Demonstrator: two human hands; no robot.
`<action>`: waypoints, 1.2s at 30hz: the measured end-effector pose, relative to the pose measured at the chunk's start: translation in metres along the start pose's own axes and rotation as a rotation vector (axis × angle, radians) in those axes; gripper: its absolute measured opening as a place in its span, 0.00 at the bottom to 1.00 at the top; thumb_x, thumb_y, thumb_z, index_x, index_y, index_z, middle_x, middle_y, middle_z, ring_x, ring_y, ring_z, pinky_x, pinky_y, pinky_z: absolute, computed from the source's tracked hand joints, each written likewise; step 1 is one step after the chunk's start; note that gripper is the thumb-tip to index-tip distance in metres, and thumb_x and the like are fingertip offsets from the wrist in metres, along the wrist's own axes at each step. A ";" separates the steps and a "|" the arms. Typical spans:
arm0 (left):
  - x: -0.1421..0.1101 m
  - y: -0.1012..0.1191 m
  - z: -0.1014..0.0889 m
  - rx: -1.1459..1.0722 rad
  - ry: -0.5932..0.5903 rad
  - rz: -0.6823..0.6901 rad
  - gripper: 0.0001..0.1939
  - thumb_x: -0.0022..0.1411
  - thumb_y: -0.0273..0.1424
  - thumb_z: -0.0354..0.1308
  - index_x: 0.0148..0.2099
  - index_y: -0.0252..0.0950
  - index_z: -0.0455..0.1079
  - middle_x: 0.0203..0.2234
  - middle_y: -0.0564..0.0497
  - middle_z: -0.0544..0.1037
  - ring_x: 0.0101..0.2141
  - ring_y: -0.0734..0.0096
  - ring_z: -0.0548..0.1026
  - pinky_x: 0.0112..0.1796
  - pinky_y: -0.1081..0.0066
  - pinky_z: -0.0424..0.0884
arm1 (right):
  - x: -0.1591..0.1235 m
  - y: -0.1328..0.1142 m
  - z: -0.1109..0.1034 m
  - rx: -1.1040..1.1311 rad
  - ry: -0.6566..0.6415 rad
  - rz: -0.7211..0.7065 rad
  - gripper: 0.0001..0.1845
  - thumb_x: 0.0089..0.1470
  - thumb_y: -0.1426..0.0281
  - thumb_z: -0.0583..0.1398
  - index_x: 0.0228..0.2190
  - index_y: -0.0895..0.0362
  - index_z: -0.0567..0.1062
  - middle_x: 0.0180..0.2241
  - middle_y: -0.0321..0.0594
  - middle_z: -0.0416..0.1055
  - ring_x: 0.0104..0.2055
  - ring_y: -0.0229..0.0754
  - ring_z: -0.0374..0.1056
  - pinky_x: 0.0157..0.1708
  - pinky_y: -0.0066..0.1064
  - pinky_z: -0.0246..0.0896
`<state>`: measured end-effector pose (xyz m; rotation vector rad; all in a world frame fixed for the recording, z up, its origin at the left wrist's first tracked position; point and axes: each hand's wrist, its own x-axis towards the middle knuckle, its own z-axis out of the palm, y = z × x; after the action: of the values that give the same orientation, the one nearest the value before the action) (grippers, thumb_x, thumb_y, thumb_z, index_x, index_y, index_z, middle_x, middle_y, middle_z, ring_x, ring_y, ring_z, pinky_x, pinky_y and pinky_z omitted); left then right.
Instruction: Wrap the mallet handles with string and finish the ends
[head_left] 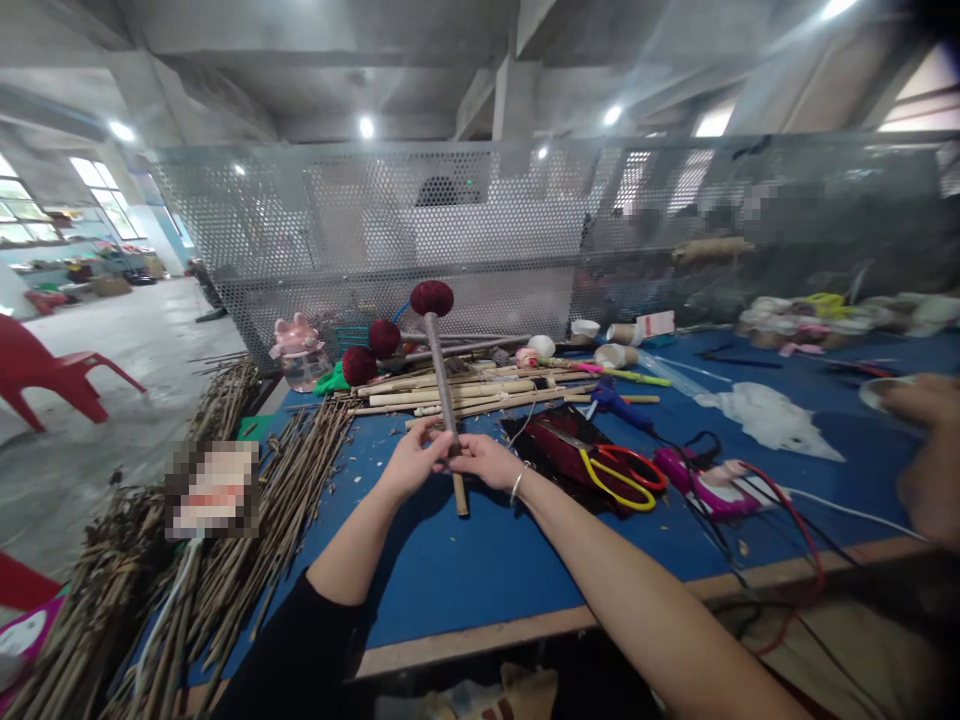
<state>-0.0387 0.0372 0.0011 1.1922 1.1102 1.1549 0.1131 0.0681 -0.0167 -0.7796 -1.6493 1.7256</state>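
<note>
Both the left hand (412,465) and right hand (489,462) pinch the stick (442,380) in their fingers (469,460) near its lower end, above the bench (450,590), probably to leave its dark-red ball (432,297) clear on top.

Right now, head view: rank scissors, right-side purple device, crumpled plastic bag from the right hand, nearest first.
From the right hand:
1. Scissors, just to its right.
2. Purple device, right of the scissors.
3. Crumpled plastic bag, farther right and further back.
</note>
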 end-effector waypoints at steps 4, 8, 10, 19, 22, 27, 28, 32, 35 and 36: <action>-0.006 -0.012 0.007 0.402 -0.110 -0.036 0.17 0.43 0.39 0.67 0.30 0.31 0.69 0.19 0.53 0.71 0.19 0.77 0.65 0.21 0.76 0.58 | 0.004 0.000 -0.011 -0.131 0.109 0.021 0.19 0.37 0.61 0.68 0.28 0.60 0.70 0.24 0.37 0.74 0.26 0.38 0.69 0.30 0.31 0.63; -0.011 -0.013 0.014 0.468 -0.091 0.020 0.13 0.46 0.36 0.64 0.21 0.33 0.64 0.14 0.54 0.69 0.17 0.77 0.64 0.21 0.75 0.56 | 0.003 -0.005 -0.014 -0.147 0.138 -0.007 0.16 0.39 0.63 0.67 0.28 0.60 0.70 0.25 0.38 0.74 0.27 0.39 0.70 0.31 0.31 0.63; -0.015 -0.008 0.016 0.382 -0.114 -0.002 0.14 0.46 0.36 0.64 0.21 0.33 0.64 0.14 0.53 0.69 0.16 0.78 0.63 0.21 0.76 0.55 | 0.001 -0.009 -0.015 -0.097 0.117 -0.017 0.18 0.38 0.63 0.67 0.28 0.60 0.70 0.24 0.36 0.73 0.27 0.37 0.70 0.30 0.29 0.62; -0.021 -0.004 0.013 -0.023 -0.452 -0.186 0.21 0.45 0.42 0.67 0.33 0.28 0.71 0.22 0.49 0.72 0.22 0.78 0.69 0.26 0.75 0.63 | -0.005 -0.011 -0.013 0.082 -0.045 0.036 0.24 0.34 0.58 0.70 0.27 0.60 0.67 0.22 0.32 0.70 0.24 0.33 0.66 0.27 0.26 0.59; -0.015 -0.013 0.014 -0.010 -0.249 -0.132 0.22 0.40 0.40 0.70 0.31 0.30 0.68 0.16 0.56 0.66 0.16 0.82 0.62 0.21 0.77 0.57 | 0.002 -0.004 -0.009 0.000 0.002 0.030 0.26 0.33 0.57 0.69 0.29 0.60 0.67 0.24 0.34 0.72 0.25 0.35 0.68 0.28 0.28 0.60; -0.013 -0.013 0.013 -0.054 -0.237 -0.181 0.25 0.36 0.42 0.71 0.31 0.30 0.66 0.17 0.56 0.66 0.16 0.83 0.62 0.20 0.77 0.57 | 0.004 -0.005 -0.011 0.072 -0.050 0.027 0.24 0.36 0.59 0.69 0.31 0.61 0.69 0.26 0.35 0.72 0.27 0.35 0.69 0.31 0.28 0.61; -0.015 -0.012 0.012 -0.069 -0.275 -0.205 0.26 0.37 0.42 0.70 0.32 0.30 0.66 0.19 0.54 0.68 0.17 0.81 0.64 0.22 0.77 0.58 | 0.003 -0.006 -0.012 0.097 -0.075 0.029 0.23 0.36 0.60 0.69 0.31 0.61 0.69 0.26 0.36 0.72 0.27 0.34 0.69 0.31 0.27 0.61; -0.018 -0.014 0.010 -0.029 -0.313 -0.243 0.25 0.40 0.43 0.69 0.33 0.31 0.65 0.21 0.53 0.70 0.19 0.80 0.66 0.22 0.77 0.59 | 0.002 -0.005 -0.014 0.035 -0.104 0.030 0.21 0.35 0.62 0.69 0.29 0.60 0.69 0.24 0.34 0.71 0.25 0.33 0.66 0.27 0.24 0.58; -0.015 -0.024 0.010 0.086 -0.143 -0.159 0.24 0.39 0.42 0.69 0.30 0.34 0.61 0.16 0.60 0.63 0.15 0.83 0.60 0.19 0.77 0.54 | 0.007 0.001 -0.013 -0.071 -0.072 0.015 0.19 0.38 0.63 0.68 0.29 0.59 0.68 0.22 0.33 0.70 0.24 0.34 0.66 0.25 0.24 0.57; -0.013 -0.027 0.010 0.126 -0.083 -0.131 0.24 0.39 0.42 0.69 0.28 0.34 0.60 0.15 0.60 0.62 0.15 0.83 0.59 0.19 0.77 0.54 | 0.009 0.003 -0.012 -0.093 -0.060 0.011 0.18 0.39 0.63 0.68 0.29 0.59 0.67 0.22 0.33 0.70 0.24 0.34 0.66 0.24 0.24 0.57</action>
<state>-0.0284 0.0226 -0.0254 1.2335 1.1936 0.9392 0.1171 0.0824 -0.0198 -0.7884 -1.7798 1.7053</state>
